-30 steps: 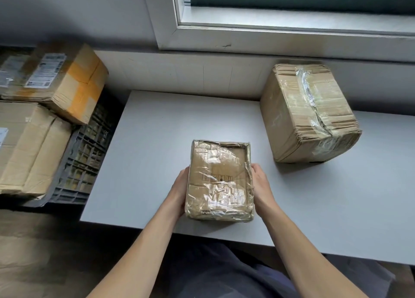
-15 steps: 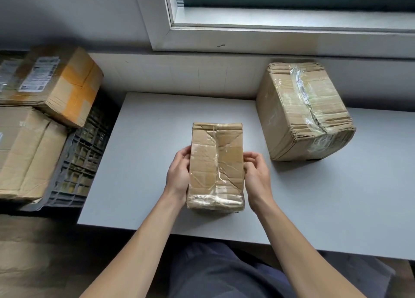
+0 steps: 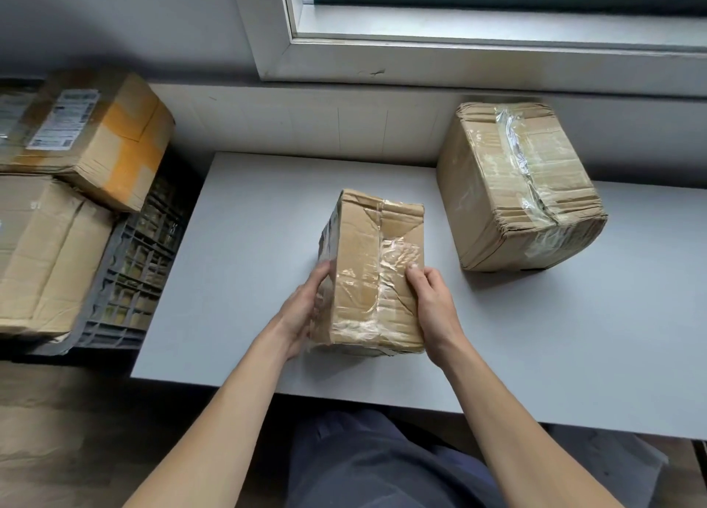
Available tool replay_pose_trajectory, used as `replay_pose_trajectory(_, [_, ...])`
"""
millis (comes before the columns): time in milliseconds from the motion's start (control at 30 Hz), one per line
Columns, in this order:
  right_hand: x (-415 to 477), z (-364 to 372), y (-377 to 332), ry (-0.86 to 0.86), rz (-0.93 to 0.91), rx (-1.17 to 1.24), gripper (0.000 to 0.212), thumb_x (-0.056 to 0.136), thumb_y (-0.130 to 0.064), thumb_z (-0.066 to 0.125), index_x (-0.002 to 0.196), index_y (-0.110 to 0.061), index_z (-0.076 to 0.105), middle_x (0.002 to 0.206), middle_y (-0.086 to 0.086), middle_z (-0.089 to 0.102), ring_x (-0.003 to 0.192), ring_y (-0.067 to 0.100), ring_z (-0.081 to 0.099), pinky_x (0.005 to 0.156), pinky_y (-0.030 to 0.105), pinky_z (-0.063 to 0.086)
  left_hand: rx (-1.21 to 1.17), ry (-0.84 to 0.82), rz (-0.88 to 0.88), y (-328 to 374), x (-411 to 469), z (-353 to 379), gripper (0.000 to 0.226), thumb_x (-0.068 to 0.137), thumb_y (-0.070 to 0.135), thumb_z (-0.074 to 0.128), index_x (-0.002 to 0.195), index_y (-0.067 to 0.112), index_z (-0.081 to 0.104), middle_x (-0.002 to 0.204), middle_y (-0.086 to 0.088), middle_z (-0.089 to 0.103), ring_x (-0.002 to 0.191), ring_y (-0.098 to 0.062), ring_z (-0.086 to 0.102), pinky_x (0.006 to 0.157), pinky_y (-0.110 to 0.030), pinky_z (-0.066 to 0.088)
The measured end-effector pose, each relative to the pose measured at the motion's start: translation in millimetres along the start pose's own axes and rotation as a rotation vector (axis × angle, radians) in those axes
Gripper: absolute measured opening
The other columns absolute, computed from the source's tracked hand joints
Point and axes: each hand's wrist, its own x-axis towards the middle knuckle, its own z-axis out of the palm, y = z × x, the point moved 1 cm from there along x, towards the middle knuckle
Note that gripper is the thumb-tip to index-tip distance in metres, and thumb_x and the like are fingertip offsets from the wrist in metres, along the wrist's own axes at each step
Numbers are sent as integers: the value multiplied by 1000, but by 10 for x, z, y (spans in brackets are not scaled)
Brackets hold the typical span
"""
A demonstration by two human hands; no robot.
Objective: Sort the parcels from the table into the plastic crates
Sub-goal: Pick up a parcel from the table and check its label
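Turned a little since the last frame, the small parcel (image 3: 377,274) now shows us a sliver of its left side.
Head view: we grip it low over the worktop (image 3: 248,240), left hand (image 3: 302,312) and right hand (image 3: 432,305) on its near flanks, fingers (image 3: 415,274) wrapped onto the cardboard. Its long axis runs away from us. The crate (image 3: 130,278) lies well left of the small parcel, nearer our left hand; the large parcel (image 3: 516,186) sits back and right of it.
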Motion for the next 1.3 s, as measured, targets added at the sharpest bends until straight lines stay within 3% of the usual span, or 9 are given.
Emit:
replay_pose_trajectory(133, [5,-11,-34,-31,52,-16,33,110,-36,49,113,-8,66,106,5,73,95,18,71,91,43,58,-71,166,134,138,-92,-243,72,69,52,86,119,4,66,104,-11,80,93,-27,78,76,-39,63])
replay_pose_trajectory(233, [20,-3,17,-35,74,-113,26,109,-31,48,124,-25,68,119,-6,74,106,11,71,94,37,59,-55,225,246,187,-174,-303,62,69,39,87,116,4,66,104,-11,80,92,-25,78,71,-32,63])
replay_pose_trajectory(333, [103,-85,263,-32,133,-192,37,98,-43,57,133,-35,66,132,-10,70,118,12,68,103,45,56,51,253,246,11,-133,-311,43,81,29,86,111,6,68,106,-14,79,84,-16,75,66,-27,59])
replay_pose_trajectory(467, [16,-117,263,17,134,-200,26,106,-26,52,106,-24,78,103,-4,80,104,20,74,95,42,59,80,208,126,-233,-62,-277,38,90,41,77,107,7,71,101,-11,79,84,-20,74,80,-39,59])
replay_pose_trajectory(600, [40,-144,278,28,149,-160,39,110,-32,47,105,-8,76,101,8,79,93,22,71,84,37,55,26,198,106,-294,-50,-275,41,91,46,75,109,9,73,101,-9,80,89,-22,75,87,-43,59])
replay_pose_trajectory(767, [19,-66,122,-60,146,-140,47,110,-50,39,111,-23,78,106,-1,80,101,17,75,89,36,58,15,228,182,-224,-73,-221,34,94,33,75,118,10,66,113,-8,76,96,-20,76,83,-39,62])
replay_pose_trajectory(900, [192,12,-238,-87,-105,-579,23,104,-31,51,111,-15,66,105,1,74,105,28,69,80,34,51,110,212,149,-156,-120,-100,34,94,29,75,105,-1,61,102,-16,78,93,-32,77,82,-49,64])
replay_pose_trajectory(1067, [556,428,-741,-87,-343,-1218,30,96,-19,46,123,-16,59,122,11,68,109,36,61,84,41,45,116,65,42,-235,-203,271,29,100,27,68,97,-1,73,96,-16,78,79,-22,76,69,-33,64])
replay_pose_trajectory(1300, [521,1111,-619,-339,-632,-1404,37,102,-21,49,137,-25,62,140,-1,62,135,23,45,120,45,19,229,-282,-9,-234,-364,794,42,108,45,37,115,19,70,124,-6,74,110,-20,73,101,-45,58])
